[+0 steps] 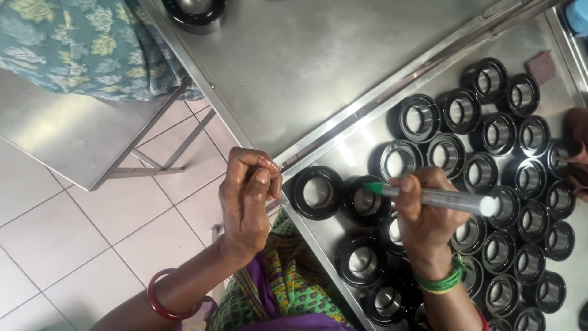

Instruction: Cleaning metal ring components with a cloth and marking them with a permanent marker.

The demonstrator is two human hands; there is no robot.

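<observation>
A worker's left hand (245, 196), fingers curling into a loose empty fist, is resting at the steel table's edge (288, 164) while the right hand (422, 211) is pinching a green-tipped marker (438, 197) over a black ring (365, 201). Dozens of identical rings (490, 178) are lying rightward in rows; whether any are marked cannot be told.
</observation>
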